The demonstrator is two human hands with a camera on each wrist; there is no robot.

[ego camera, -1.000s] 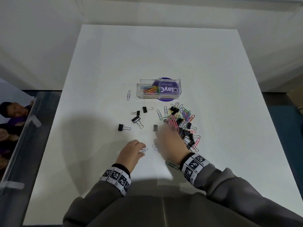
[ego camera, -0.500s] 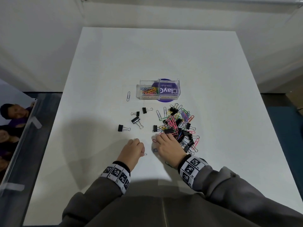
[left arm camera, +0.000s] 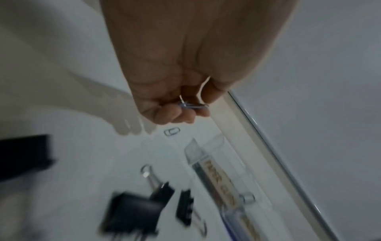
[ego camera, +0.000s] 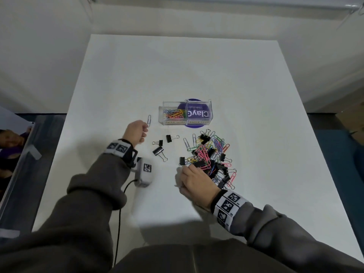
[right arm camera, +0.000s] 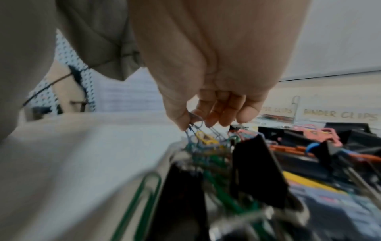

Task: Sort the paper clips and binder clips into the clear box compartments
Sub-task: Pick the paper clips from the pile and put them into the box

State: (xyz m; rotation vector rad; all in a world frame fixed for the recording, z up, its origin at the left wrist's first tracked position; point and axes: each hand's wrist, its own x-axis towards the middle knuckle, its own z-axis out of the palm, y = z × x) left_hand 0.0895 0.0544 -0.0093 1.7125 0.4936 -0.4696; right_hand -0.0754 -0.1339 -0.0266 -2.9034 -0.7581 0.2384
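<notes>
The clear box stands mid-table; its left compartment holds coloured paper clips, and its right one shows only a purple label. A mixed pile of paper clips and black binder clips lies in front of it to the right. My left hand is curled just left of the box, beside a lone silver paper clip. In the left wrist view its fingers pinch paper clips. My right hand is at the pile's near-left edge. Its thumb and fingers pinch paper clips still tangled in the pile.
Three loose binder clips lie between my hands, and another at the pile's left edge. The white table extends far beyond the box. A clear panel stands off the table's left edge.
My left hand has moved from the near table up and left to beside the box, carrying its clips. My right hand stays at the pile's near edge.
</notes>
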